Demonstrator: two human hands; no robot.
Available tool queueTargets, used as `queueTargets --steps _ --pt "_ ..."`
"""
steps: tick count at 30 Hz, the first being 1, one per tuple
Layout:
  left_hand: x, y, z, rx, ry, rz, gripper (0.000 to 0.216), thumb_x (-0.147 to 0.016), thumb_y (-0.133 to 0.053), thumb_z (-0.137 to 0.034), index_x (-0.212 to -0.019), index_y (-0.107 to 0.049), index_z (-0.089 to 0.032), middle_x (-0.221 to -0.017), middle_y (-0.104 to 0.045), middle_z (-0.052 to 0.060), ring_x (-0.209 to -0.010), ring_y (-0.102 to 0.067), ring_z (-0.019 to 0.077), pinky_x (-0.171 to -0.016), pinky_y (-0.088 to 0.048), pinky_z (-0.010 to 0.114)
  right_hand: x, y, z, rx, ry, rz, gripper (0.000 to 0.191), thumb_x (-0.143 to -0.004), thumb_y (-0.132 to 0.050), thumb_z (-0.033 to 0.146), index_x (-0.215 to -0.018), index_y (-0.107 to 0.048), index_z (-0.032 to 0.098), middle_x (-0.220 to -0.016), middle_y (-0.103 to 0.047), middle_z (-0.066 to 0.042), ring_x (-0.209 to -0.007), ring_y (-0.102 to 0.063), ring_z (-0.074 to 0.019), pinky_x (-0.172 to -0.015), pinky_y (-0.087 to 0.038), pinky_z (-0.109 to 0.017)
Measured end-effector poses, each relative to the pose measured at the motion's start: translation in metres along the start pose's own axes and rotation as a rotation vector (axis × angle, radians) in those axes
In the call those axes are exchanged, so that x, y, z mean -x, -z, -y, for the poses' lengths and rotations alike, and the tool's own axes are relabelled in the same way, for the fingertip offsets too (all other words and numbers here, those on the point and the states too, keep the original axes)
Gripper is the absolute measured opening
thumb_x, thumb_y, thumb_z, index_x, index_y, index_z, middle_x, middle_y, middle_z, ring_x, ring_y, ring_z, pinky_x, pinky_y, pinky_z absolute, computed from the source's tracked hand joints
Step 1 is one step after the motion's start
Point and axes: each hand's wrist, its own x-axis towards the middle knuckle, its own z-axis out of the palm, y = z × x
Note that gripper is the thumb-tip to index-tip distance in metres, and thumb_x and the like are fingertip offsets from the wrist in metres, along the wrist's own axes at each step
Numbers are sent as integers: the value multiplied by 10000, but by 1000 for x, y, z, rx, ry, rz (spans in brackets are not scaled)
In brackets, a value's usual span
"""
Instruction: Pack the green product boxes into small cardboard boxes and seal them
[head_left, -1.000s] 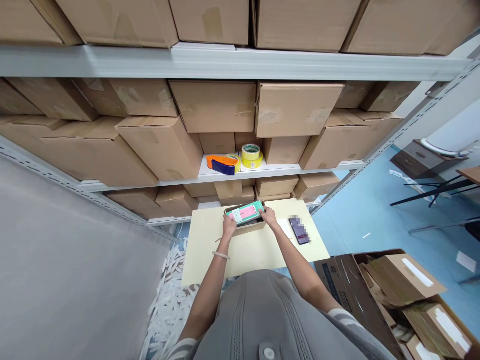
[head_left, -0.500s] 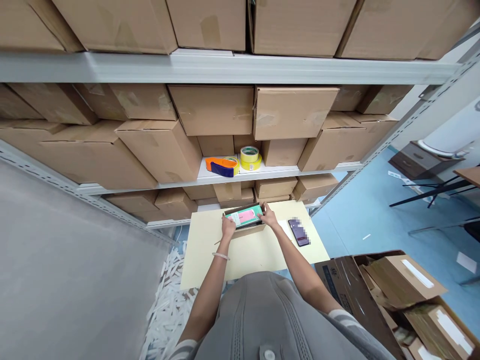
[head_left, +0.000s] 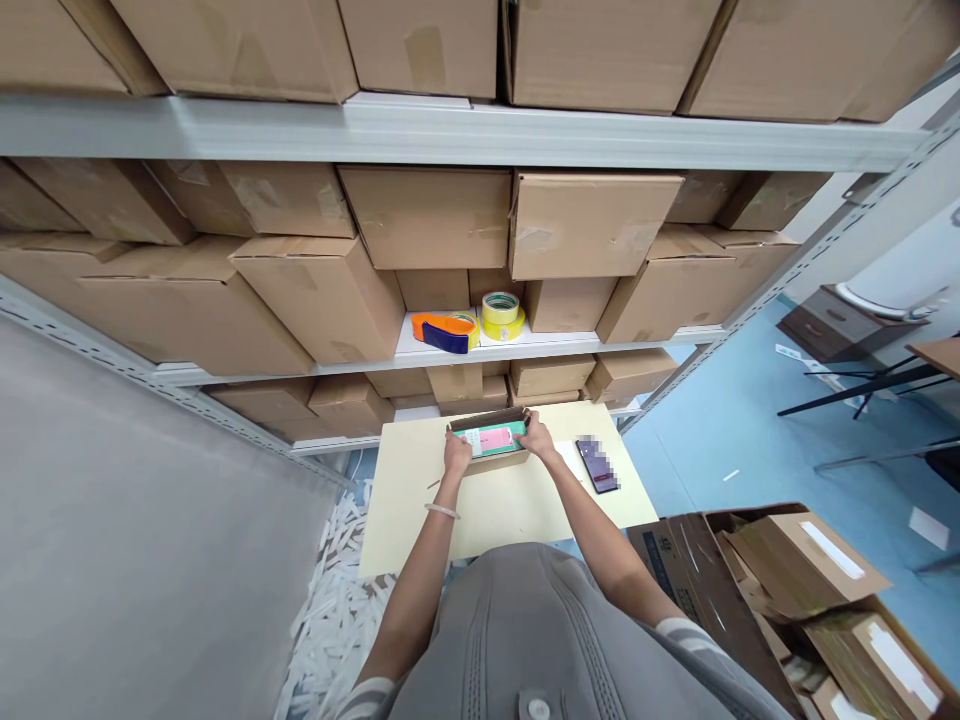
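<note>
A green and pink packet (head_left: 493, 438) lies flat inside a small open cardboard box (head_left: 495, 461) at the far side of a pale yellow table (head_left: 487, 510). My left hand (head_left: 456, 455) grips the packet's left end, fingers curled. At the packet's right end my right hand (head_left: 537, 436) holds it the same way. Both forearms reach forward from my grey top.
A dark phone (head_left: 598, 464) lies on the table right of the box. Metal shelves (head_left: 465, 130) packed with cardboard boxes rise behind; an orange tape dispenser (head_left: 442, 331) and yellow tape rolls (head_left: 502, 315) sit on one. An open carton (head_left: 780, 600) stands at right, white packing strips (head_left: 330, 620) at left.
The packet has gone down from above the small box into it, with both hands still on its ends.
</note>
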Motion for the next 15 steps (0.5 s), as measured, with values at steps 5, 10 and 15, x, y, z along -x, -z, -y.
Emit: queueTargets --steps 5,10,15 --pt "-3 -1 0 28 -18 4 495 -861 -527 -122 -1342 -445 -39 -1246 -632 236 -1197 -599 275 -984 -459 334 -6 -6 0 -26 95 75 646 -788 -657 237 -1389 -421 212 -1178 -668 -98 -1120 -620 -241 -931 -466 -311" --pt "2 -1 -1 66 -105 -2 609 -839 -521 -85 -1427 -366 -44 -1444 -474 211 -1344 -462 230 -1100 -366 296 -5 -13 2 -70 196 21 655 -818 -567 164 -1449 -394 187 -1337 -564 -108 -1224 -549 -221 -1049 -413 -319" --pt "14 13 16 72 -355 -65 596 -874 -450 -85 -1462 -359 -119 -1550 -347 113 -1445 -288 166 -1196 -218 280 -4 1 -14 -121 290 -210 559 -857 -413 104 -1409 -450 181 -1423 -485 -100 -1288 -490 -203 -1093 -383 -324"
